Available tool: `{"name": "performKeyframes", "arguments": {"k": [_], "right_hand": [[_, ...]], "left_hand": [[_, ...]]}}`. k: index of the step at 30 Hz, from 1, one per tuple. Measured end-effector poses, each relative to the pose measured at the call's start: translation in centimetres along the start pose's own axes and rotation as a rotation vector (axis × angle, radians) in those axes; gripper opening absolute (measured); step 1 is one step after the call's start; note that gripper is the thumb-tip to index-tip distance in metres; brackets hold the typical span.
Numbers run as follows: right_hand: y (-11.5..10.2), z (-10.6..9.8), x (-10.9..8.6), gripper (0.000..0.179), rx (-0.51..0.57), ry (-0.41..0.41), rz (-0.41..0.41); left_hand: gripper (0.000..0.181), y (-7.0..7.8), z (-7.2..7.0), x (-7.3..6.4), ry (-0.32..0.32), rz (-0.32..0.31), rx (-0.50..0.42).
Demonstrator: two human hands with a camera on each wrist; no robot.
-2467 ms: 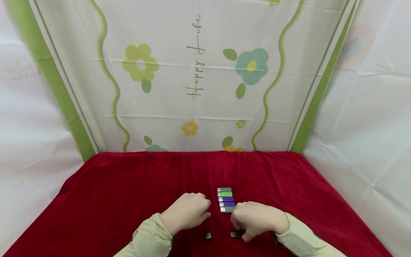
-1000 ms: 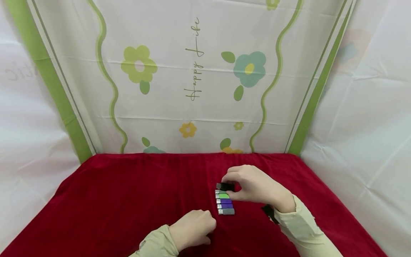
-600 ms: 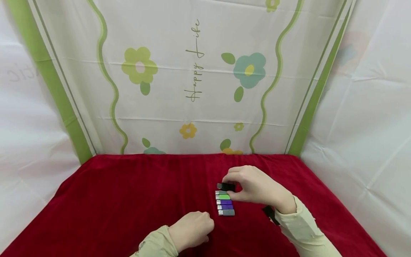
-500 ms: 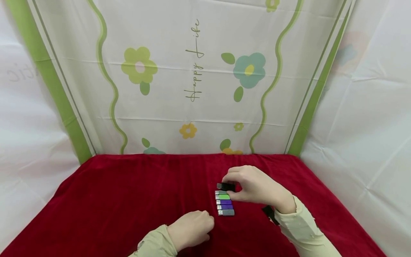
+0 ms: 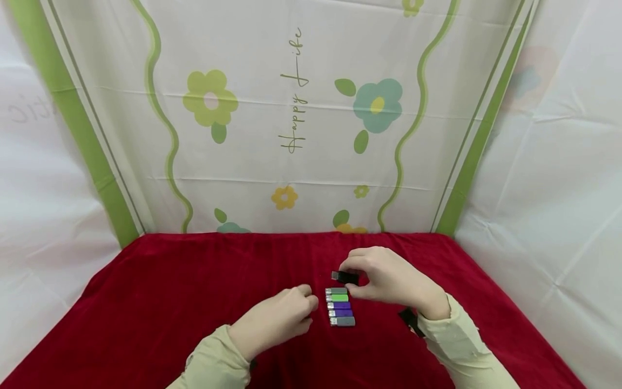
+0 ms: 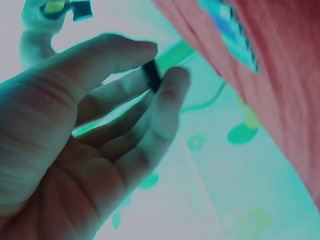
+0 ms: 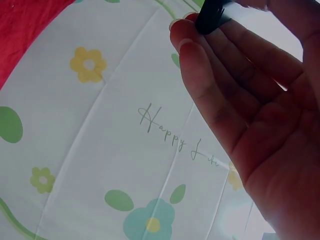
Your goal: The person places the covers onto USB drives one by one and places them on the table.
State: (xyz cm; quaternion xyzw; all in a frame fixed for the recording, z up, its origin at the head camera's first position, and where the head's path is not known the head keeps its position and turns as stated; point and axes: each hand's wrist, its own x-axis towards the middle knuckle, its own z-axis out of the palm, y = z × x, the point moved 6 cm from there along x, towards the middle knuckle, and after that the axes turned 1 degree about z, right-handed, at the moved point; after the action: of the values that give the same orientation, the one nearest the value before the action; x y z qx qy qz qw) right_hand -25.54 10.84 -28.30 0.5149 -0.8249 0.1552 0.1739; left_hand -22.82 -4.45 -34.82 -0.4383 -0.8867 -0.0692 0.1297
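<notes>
My right hand point(image 5: 389, 275) pinches a black USB stick point(image 5: 347, 277) by its body, its metal plug pointing left, just beyond the row. In the right wrist view the same black USB stick point(image 7: 210, 17) sits between thumb and fingers. Below it, several USB sticks lie side by side, plugs to the left: grey point(image 5: 339, 291), green point(image 5: 340, 297), two purple point(image 5: 342, 306), and grey nearest me point(image 5: 345, 321). Left of that row is my left hand point(image 5: 277, 319). The left wrist view shows its thumb and finger pinching a small dark piece point(image 6: 151, 76), perhaps a cap.
Red velvet cloth point(image 5: 204, 286) covers the table under both hands. A white printed curtain point(image 5: 311, 162) stands behind it, with white sheets point(image 5: 544, 216) at the sides. A black wrist strap point(image 5: 410, 321) shows at the right sleeve.
My right hand carried the black USB stick from near me to the row's far end, then lifted it slightly. My left hand has lately moved forward beside the row; the small dark piece left the cloth.
</notes>
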Motion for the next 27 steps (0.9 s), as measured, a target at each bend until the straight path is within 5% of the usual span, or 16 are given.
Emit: {"name": "performKeyframes", "arguments": {"k": [10, 27], "right_hand": [[0.5, -0.7, -0.2, 0.019, -0.012, 0.088, -0.036], [0.4, -0.3, -0.2, 0.018, -0.02, 0.105, -0.049]], "left_hand": [[0.023, -1.2, -4.4, -0.5, 0.409, 0.063, 0.029], [0.037, 0.0, -6.3, -0.9, 0.566, 0.156, 0.064]]}}
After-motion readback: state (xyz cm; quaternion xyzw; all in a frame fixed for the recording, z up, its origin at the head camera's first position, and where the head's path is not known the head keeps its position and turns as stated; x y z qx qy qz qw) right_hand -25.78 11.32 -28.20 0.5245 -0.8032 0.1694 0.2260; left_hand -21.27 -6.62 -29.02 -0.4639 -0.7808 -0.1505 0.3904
